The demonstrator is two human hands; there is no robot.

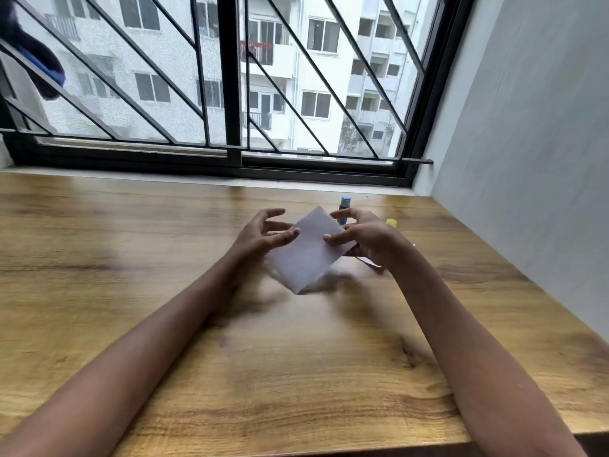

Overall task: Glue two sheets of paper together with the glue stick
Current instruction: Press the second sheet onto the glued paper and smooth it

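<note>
A small white paper sheet (308, 255) is held tilted like a diamond above the wooden table (164, 291). My right hand (362, 239) pinches its right edge between thumb and fingers. My left hand (263, 234) touches the left edge with its fingertips, fingers spread. A blue glue stick (344, 209) stands upright just behind the paper, partly hidden by my right hand. A yellow cap (391, 222) lies to the right of that hand. Another bit of paper (370, 262) shows under my right wrist.
The table runs back to a barred window sill (230, 179). A grey wall (527, 159) bounds the table on the right. A dark blue object (43, 67) hangs at the upper left by the window.
</note>
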